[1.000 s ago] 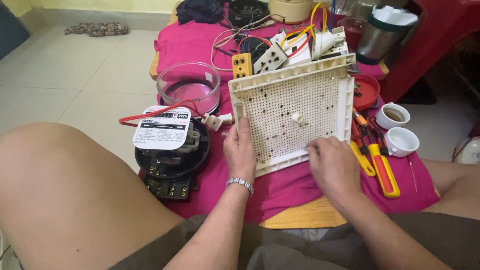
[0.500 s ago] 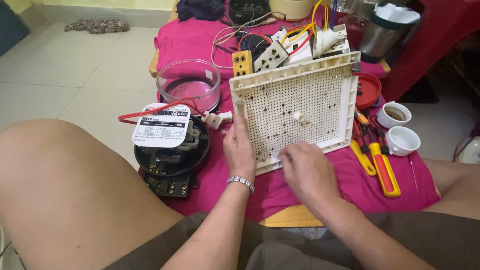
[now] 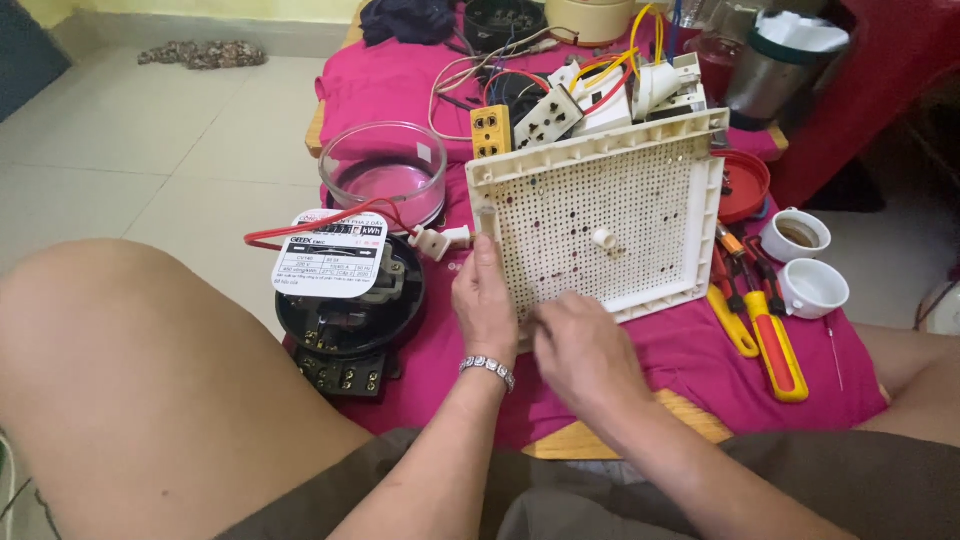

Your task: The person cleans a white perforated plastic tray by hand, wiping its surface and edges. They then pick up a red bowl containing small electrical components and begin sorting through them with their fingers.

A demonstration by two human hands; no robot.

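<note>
The left hand grips the lower left edge of the perforated white board, fingers closed on the rim. The right hand rests at the lower edge of the board, just right of the left hand; its fingers curl toward the rim, but whether they pinch it cannot be told. The board stands tilted on the pink cloth. Left of the board lies a small white plug; further left sits a black electric meter, with a clear glass bowl beyond it. Behind the board lie sockets and wires. Right of the board lie yellow-handled pliers and two white cups.
</note>
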